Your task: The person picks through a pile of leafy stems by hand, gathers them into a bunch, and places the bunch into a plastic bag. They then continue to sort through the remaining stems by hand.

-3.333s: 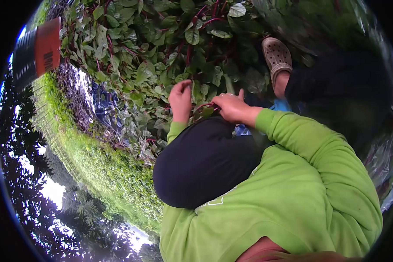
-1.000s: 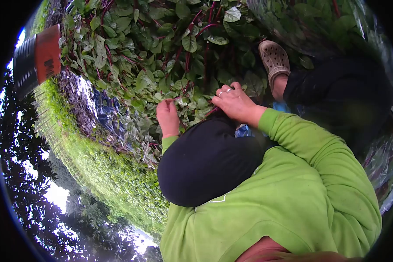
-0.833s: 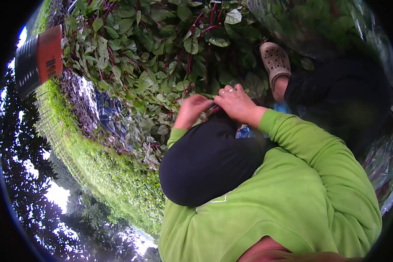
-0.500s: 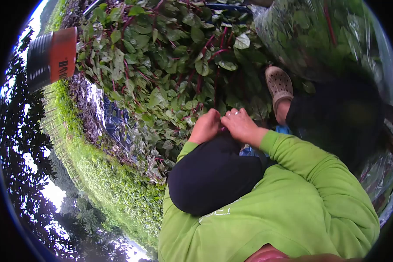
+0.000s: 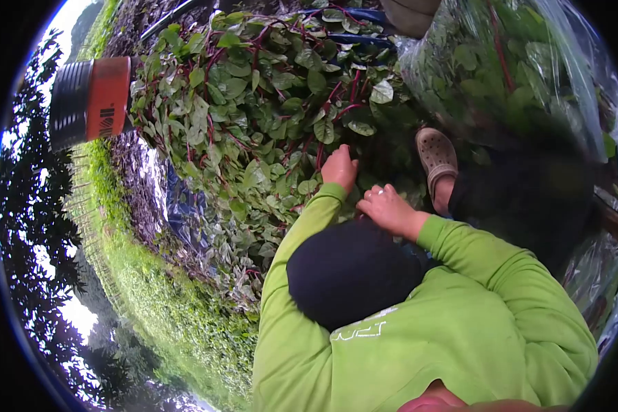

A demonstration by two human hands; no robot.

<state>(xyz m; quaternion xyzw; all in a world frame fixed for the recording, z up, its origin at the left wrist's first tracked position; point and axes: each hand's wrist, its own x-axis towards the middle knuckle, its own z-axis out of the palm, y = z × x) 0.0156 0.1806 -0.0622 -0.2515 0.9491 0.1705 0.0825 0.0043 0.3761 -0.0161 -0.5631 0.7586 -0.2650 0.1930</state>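
My left hand is closed at the edge of a dense heap of leafy greens with purple-red stems. Its fingertips are partly hidden, and what they grip cannot be made out. My right hand, with a ring on one finger, is lower and to the right, just beyond my dark-clad knee. Its fingers are curled together, and anything in them is too small or hidden to name. The two hands are apart.
A brown clog is on my other foot, right of the greens. Clear plastic wraps more greens at upper right. A black and orange container stands at upper left. Blue sheeting and green plants are farther left.
My left hand has moved up and away from my right hand toward the stems. My right hand has shifted slightly right and down. The knee appears farther right, and the view has shifted a little.
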